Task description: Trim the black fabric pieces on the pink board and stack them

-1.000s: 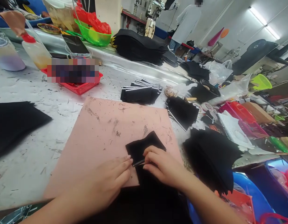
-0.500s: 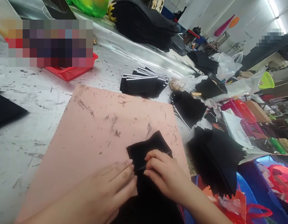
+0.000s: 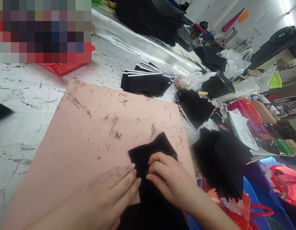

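A black fabric piece (image 3: 152, 147) lies on the pink board, its upper end between my hands and its lower part running toward me. My left hand (image 3: 116, 191) rests flat along the fabric's left edge, fingers stretched out and fingertips touching it. Over the fabric, my right hand (image 3: 169, 175) is closed in a pinch around a thin pen-like tool (image 3: 173, 156). Only slivers of that tool show, so its exact kind is unclear. A small pale pink patch (image 3: 135, 198) shows below my left fingers, beside the black edge.
The pink board (image 3: 90, 134) covers the near worktable. Beyond it is a stack of white-edged black pieces (image 3: 145, 83). More black pieces (image 3: 195, 108) and a larger black stack (image 3: 222, 159) lie to the right, above blue bins (image 3: 262, 182). A red basket (image 3: 61, 68) stands far left.
The view has shifted slightly, with the table objects sitting a little higher in it. My right hand has slid very slightly left over the fabric; my left hand stays at its edge.
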`<state>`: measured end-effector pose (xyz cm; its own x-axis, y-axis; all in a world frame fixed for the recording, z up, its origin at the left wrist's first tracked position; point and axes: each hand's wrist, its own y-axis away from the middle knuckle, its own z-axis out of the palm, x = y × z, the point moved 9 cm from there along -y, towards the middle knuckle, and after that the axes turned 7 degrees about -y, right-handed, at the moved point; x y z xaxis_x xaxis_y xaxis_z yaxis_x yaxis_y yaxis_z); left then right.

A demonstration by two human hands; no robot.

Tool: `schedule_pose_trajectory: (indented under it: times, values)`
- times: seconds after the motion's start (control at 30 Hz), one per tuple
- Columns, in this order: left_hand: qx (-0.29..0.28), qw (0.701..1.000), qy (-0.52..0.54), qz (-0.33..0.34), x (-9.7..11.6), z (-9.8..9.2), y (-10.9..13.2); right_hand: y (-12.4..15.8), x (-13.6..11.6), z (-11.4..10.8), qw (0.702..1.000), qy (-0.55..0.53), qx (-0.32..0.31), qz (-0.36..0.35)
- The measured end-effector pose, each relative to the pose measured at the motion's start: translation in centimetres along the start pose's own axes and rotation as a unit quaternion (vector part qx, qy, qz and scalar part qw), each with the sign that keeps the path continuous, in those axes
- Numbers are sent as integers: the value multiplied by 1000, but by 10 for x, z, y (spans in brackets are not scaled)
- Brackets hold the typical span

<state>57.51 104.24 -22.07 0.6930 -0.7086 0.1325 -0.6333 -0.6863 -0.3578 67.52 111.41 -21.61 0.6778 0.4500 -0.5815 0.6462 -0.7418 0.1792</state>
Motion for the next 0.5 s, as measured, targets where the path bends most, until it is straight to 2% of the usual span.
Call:
schedule_pose_trajectory:
  times: [0.23, 0.37, 0.5]
  values:
    - [0, 1000, -23, 4, 7, 4, 0, 0, -3, -1, 999, 51, 11, -4]
    - [43, 998, -55, 3, 13, 1, -9, 4, 1, -18, 992, 111, 58, 14]
    - [57, 995, -77, 19, 22, 1, -21, 7, 12, -31, 994, 78, 56, 50]
